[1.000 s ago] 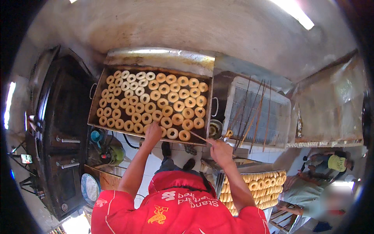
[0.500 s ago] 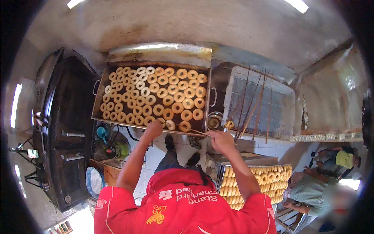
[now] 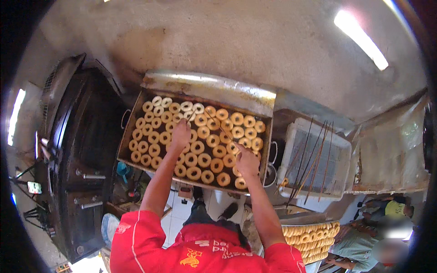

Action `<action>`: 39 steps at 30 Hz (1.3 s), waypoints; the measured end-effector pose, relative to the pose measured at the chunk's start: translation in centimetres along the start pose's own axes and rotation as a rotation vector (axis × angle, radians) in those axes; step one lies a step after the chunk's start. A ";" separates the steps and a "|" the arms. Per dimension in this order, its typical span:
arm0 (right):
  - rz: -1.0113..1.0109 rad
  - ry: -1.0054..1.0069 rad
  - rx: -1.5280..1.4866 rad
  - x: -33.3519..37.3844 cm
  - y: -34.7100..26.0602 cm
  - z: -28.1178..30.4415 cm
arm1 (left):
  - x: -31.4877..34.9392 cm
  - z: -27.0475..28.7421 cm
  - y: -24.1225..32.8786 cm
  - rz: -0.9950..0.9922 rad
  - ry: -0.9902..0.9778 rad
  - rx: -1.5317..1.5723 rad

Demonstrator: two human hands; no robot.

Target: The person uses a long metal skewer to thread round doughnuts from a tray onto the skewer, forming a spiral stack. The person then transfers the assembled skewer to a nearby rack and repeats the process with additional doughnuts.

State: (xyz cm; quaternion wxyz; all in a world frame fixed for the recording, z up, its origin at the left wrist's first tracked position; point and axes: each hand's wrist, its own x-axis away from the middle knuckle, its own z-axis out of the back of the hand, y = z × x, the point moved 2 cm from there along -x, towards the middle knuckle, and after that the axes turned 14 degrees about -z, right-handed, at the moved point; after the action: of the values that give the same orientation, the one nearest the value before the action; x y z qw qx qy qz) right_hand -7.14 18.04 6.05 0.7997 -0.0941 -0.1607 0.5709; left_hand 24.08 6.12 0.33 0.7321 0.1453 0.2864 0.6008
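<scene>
Rows of ring-shaped doughnuts (image 3: 204, 160), some pale and others golden, float in dark oil in a wide rectangular metal frying pan (image 3: 122, 144). Over the middle of the pan, my left hand (image 3: 181, 135) is closed, with what looks like the tip of a thin stick showing past its fingers beside the pale doughnuts at the far side. My right hand (image 3: 247, 162) grips a long thin stick (image 3: 217, 124) above the right part of the pan. That stick slants away to the far left, over the golden doughnuts.
Right of the pan is a pale draining tray (image 3: 343, 157) with a wire rack and several long sticks (image 3: 314, 159) across it. Packed doughnuts (image 3: 314, 236) fill a tray at lower right, near a seated person (image 3: 357, 248). A dark cabinet (image 3: 86, 159) stands at left.
Both hands have moved from the pan's near edge to over its middle and right part. The right hand's stick now points toward the far side. The view has tilted and shifted.
</scene>
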 end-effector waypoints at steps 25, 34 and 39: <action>0.028 -0.054 0.133 0.4 -7.5 -2.9 | -2.8 0.5 -9.2 0.065 -0.130 0.015; 0.087 -0.076 0.180 2.5 -7.1 -1.4 | 3.6 1.0 -9.1 0.070 -0.195 -0.044; 0.056 -0.032 0.137 2.8 -8.2 -0.1 | 5.6 0.6 -8.7 0.155 -0.191 0.049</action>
State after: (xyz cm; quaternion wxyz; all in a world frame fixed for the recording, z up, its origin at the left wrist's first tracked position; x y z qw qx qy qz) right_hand 0.91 17.95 9.08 0.7852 -0.0345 -0.1315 0.6042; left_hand 32.00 9.55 -5.42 0.7036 0.2416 0.2177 0.6319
